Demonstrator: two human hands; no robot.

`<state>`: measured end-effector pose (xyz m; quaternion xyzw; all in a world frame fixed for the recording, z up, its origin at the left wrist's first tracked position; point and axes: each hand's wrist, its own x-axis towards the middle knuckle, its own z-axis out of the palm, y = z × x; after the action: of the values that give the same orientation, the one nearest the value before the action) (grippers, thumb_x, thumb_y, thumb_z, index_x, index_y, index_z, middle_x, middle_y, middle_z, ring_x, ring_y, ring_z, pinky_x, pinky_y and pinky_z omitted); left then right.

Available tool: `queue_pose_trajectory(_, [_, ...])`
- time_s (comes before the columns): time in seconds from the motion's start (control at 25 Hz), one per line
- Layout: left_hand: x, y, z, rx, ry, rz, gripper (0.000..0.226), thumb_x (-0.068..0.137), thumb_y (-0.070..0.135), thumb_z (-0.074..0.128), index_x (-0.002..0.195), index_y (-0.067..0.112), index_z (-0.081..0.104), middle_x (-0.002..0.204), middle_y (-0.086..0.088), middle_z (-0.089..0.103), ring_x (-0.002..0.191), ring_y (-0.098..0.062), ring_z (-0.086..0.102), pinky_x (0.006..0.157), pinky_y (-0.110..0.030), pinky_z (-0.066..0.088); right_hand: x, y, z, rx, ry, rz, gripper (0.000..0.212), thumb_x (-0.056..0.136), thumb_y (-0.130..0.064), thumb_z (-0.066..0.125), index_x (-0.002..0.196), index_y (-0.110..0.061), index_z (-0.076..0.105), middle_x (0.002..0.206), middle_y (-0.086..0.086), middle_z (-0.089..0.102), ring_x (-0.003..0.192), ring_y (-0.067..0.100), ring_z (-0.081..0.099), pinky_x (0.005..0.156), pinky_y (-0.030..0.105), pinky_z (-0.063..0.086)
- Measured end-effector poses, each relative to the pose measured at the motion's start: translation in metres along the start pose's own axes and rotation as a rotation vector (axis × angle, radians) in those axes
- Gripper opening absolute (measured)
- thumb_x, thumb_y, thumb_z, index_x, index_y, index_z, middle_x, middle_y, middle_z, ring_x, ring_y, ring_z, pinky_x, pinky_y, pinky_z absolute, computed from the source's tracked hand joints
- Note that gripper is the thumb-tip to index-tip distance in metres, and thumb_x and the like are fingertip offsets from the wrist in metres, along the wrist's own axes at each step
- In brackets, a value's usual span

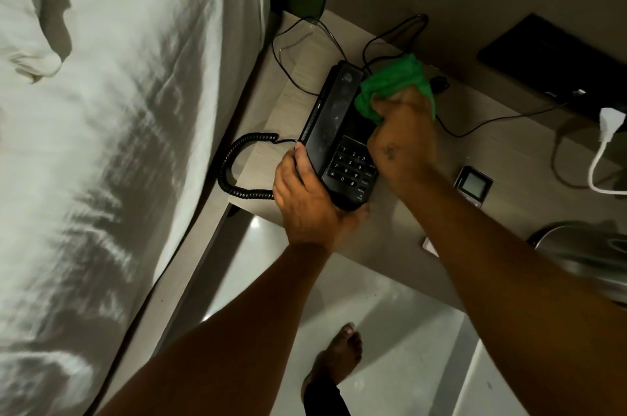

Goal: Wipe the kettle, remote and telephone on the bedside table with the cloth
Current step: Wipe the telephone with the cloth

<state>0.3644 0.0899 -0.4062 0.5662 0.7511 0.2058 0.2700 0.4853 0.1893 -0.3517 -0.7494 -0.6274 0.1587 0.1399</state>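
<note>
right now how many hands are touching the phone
2. The left hand grips the near end of the phone; the right hand presses the green cloth on its far end.

Tabletop point(298, 76): pale wood, beside the bed point(118, 144).
On it: black telephone point(342, 144), remote point(473, 186), steel kettle point(587, 256), thin black cables point(305, 42).

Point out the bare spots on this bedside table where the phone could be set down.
Bare top lies between the coiled cord and the thin cables, left of the telephone. The strip between remote and kettle is tight. Behind the cloth, cables crowd it.
</note>
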Motion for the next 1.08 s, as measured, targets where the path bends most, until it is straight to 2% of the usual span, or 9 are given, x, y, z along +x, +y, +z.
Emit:
queue_pose_trajectory(0.08, [0.001, 0.001, 0.002, -0.008, 0.029, -0.008, 0.12, 0.065, 0.068, 0.069, 0.154, 0.006, 0.017, 0.154, -0.023, 0.036, 0.142, -0.04, 0.033, 0.118, -0.056, 0.028, -0.045, -0.009, 0.004, 0.039, -0.021, -0.002, 0.016, 0.09, -0.013, 0.059, 0.105, -0.011, 0.064, 0.102, 0.011, 0.055, 0.098, 0.029, 0.053, 0.076, 0.037, 0.05])
queue_pose_trajectory(0.16, [0.001, 0.002, 0.003, -0.004, 0.06, -0.007, 0.104, 0.078, 0.061, 0.062, 0.154, 0.006, 0.018, 0.153, -0.024, 0.039, 0.142, -0.04, 0.036, 0.117, -0.059, 0.032, -0.09, -0.012, 0.005, -0.001, -0.087, -0.115, 0.019, 0.092, -0.026, 0.056, 0.107, -0.017, 0.062, 0.101, 0.005, 0.055, 0.099, 0.025, 0.05, 0.074, 0.032, 0.046])
queue_pose_trajectory(0.24, [0.0, 0.002, 0.002, -0.023, 0.057, 0.002, 0.108, 0.075, 0.066, 0.059, 0.154, 0.004, 0.019, 0.153, -0.024, 0.038, 0.142, -0.041, 0.035, 0.118, -0.058, 0.031, -0.09, -0.003, -0.001, -0.01, -0.084, -0.169, 0.018, 0.093, -0.032, 0.054, 0.104, -0.02, 0.062, 0.099, 0.0, 0.054, 0.096, 0.02, 0.05, 0.073, 0.031, 0.045])
queue_pose_trajectory(0.36, [-0.001, 0.0, -0.001, -0.044, 0.015, 0.003, 0.132, 0.058, 0.077, 0.069, 0.156, 0.005, 0.017, 0.155, -0.023, 0.033, 0.144, -0.04, 0.03, 0.119, -0.053, 0.025, -0.036, 0.002, -0.007, -0.055, 0.0, -0.077, 0.013, 0.092, -0.021, 0.056, 0.104, -0.018, 0.061, 0.104, 0.006, 0.055, 0.097, 0.025, 0.055, 0.076, 0.038, 0.052])
queue_pose_trajectory(0.48, [-0.002, 0.001, -0.001, -0.013, -0.004, 0.009, 0.141, 0.051, 0.075, 0.077, 0.157, 0.007, 0.013, 0.157, -0.021, 0.03, 0.145, -0.039, 0.027, 0.121, -0.052, 0.023, 0.009, 0.01, -0.015, -0.065, -0.052, 0.002, 0.041, 0.083, 0.0, 0.059, 0.12, -0.017, 0.062, 0.121, 0.014, 0.052, 0.112, 0.033, 0.052, 0.087, 0.036, 0.052])
queue_pose_trajectory(0.76, [-0.001, 0.005, -0.002, -0.041, 0.058, -0.011, 0.104, 0.073, 0.055, 0.063, 0.154, 0.006, 0.018, 0.153, -0.022, 0.038, 0.142, -0.037, 0.034, 0.119, -0.056, 0.031, -0.091, 0.0, 0.004, 0.019, -0.129, -0.108, 0.029, 0.087, -0.016, 0.053, 0.113, -0.016, 0.066, 0.103, 0.005, 0.058, 0.104, 0.023, 0.048, 0.077, 0.038, 0.053])
queue_pose_trajectory(0.92, [-0.005, -0.002, -0.015, -0.128, -0.064, -0.032, 0.129, 0.062, 0.079, 0.067, 0.156, 0.007, 0.015, 0.16, -0.018, 0.029, 0.149, -0.033, 0.024, 0.124, -0.049, 0.016, -0.066, 0.001, -0.01, 0.359, -0.058, 0.196, 0.047, 0.083, 0.003, 0.059, 0.126, -0.014, 0.057, 0.126, 0.009, 0.057, 0.11, 0.02, 0.056, 0.091, 0.026, 0.047])
queue_pose_trajectory(1.0, [-0.005, -0.014, -0.024, -0.213, -0.094, -0.065, 0.117, 0.07, 0.073, 0.073, 0.156, 0.014, 0.019, 0.161, -0.011, 0.031, 0.15, -0.032, 0.025, 0.124, -0.056, 0.022, -0.05, 0.001, -0.026, 0.597, 0.005, 0.4, 0.049, 0.086, 0.002, 0.061, 0.133, -0.011, 0.05, 0.13, 0.008, 0.057, 0.112, 0.015, 0.055, 0.093, 0.025, 0.046])
queue_pose_trajectory(1.08, [-0.001, -0.027, -0.027, -0.336, -0.08, -0.088, 0.092, 0.081, 0.06, 0.073, 0.152, 0.022, 0.03, 0.155, -0.005, 0.04, 0.145, -0.029, 0.036, 0.118, -0.057, 0.036, -0.042, -0.001, -0.036, 0.575, 0.08, 0.333, 0.049, 0.086, -0.001, 0.061, 0.133, -0.011, 0.05, 0.131, 0.009, 0.055, 0.114, 0.016, 0.055, 0.095, 0.023, 0.047])
